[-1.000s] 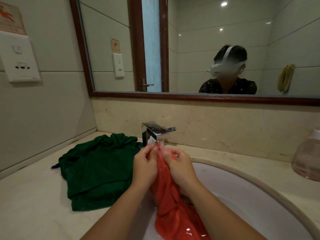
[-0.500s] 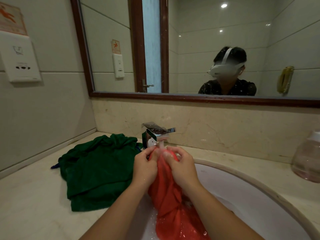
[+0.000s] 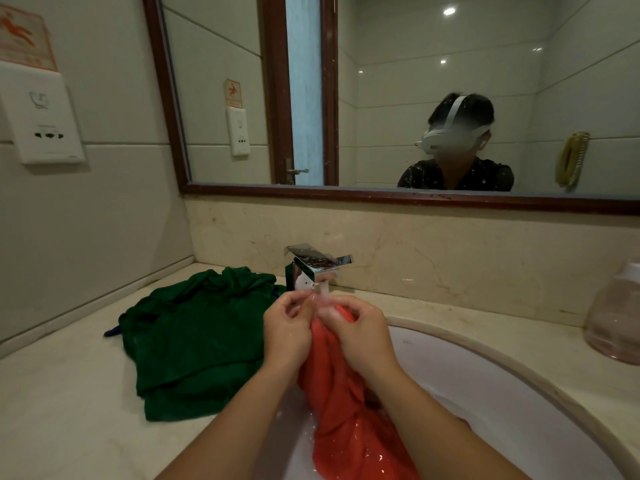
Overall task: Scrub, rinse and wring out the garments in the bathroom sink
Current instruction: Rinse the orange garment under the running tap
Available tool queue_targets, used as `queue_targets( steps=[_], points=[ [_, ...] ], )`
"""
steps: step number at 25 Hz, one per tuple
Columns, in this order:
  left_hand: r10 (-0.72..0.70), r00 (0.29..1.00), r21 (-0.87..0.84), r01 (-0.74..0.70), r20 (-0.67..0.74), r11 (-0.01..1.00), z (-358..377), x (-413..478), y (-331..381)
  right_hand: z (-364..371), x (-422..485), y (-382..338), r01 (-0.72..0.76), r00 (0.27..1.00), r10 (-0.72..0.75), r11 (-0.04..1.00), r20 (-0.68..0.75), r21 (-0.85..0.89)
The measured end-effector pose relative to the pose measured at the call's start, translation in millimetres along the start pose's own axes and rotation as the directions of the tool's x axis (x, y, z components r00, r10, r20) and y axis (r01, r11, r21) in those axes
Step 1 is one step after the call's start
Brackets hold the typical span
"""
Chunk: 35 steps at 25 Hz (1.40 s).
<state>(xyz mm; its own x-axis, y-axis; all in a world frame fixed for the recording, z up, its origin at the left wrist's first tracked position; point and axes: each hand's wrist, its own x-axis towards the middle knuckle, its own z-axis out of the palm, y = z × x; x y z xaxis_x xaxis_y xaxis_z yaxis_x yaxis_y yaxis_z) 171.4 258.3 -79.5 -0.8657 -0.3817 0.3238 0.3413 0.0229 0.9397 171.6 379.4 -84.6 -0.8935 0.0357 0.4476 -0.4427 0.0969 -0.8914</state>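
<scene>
Both hands, left hand (image 3: 287,329) and right hand (image 3: 360,332), fingers clenched on wet red garment (image 3: 349,410) under chrome square faucet (image 3: 317,265), draping into white sink (image 3: 485,386). Crumpled green garment (image 3: 194,341) left on marble desk (image 3: 69,410).

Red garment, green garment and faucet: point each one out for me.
Red garment (image 3: 349,420), head view, on its wet hanging folds.
Green garment (image 3: 194,341), head view, on the middle of the heap.
Faucet (image 3: 311,259), head view, on the chrome spout's top.
</scene>
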Motion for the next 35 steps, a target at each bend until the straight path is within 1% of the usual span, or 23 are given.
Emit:
queue_targets(
  steps=[2,5,9,10,14,17,19,21,23,24,26,27,30,32,33,35],
  points=[
    [0.056,0.998,0.043,-0.057,0.030,0.997,1,-3,1,0,0,-1,0.009,0.999,-0.009,1.000,-0.045,0.002],
    [0.140,0.985,0.086,-0.149,0.101,0.985,-1,-5,3,4,3,-2,-0.019,0.992,0.027,0.998,-0.121,0.067],
    [0.171,0.948,0.149,-0.216,0.270,0.965,-2,-5,-2,5,6,-2,-0.097,0.974,0.142,0.965,-0.174,0.245],
    [0.165,0.948,0.169,-0.216,0.273,0.962,-1,-6,-2,4,6,-1,-0.097,0.972,0.144,0.965,-0.183,0.246],
    [0.066,0.992,0.094,-0.076,0.107,0.993,3,-2,-1,9,5,3,-0.061,0.981,0.088,0.986,-0.172,0.157],
    [0.009,0.999,0.051,-0.011,0.039,0.999,2,2,0,9,1,0,-0.010,0.998,0.009,1.000,-0.057,-0.013],
    [0.020,0.999,0.027,-0.021,0.041,0.999,-1,2,4,9,-2,-2,0.019,1.000,-0.019,0.996,0.000,-0.086],
    [0.042,0.996,0.018,-0.043,0.075,0.999,-2,0,5,8,-3,1,0.055,0.998,-0.061,0.986,-0.032,-0.159],
    [0.051,0.994,0.034,-0.054,0.102,0.998,0,-1,2,6,0,3,0.064,0.992,-0.082,0.982,-0.097,-0.178],
    [0.061,0.992,0.066,-0.069,0.114,0.995,0,-1,0,4,1,3,0.043,0.990,-0.059,0.990,-0.125,-0.131],
    [0.109,0.986,0.146,-0.127,0.126,0.981,1,-4,-2,2,4,1,-0.058,0.987,0.066,0.997,-0.149,0.053],
    [0.140,0.981,0.174,-0.163,0.134,0.971,2,-6,-3,2,5,1,-0.089,0.981,0.108,0.989,-0.160,0.116],
    [0.195,0.963,0.195,-0.231,0.187,0.953,4,-11,-5,6,7,0,-0.060,0.980,0.077,0.993,-0.182,0.097],
    [0.223,0.949,0.203,-0.269,0.222,0.942,4,-12,-10,8,8,1,-0.065,0.977,0.090,0.989,-0.194,0.129],
    [0.240,0.941,0.221,-0.294,0.239,0.930,4,-13,-11,9,8,3,-0.081,0.974,0.114,0.983,-0.196,0.167],
    [0.273,0.928,0.271,-0.339,0.252,0.901,4,-13,-13,9,7,3,-0.088,0.973,0.124,0.979,-0.193,0.182]
  ],
)
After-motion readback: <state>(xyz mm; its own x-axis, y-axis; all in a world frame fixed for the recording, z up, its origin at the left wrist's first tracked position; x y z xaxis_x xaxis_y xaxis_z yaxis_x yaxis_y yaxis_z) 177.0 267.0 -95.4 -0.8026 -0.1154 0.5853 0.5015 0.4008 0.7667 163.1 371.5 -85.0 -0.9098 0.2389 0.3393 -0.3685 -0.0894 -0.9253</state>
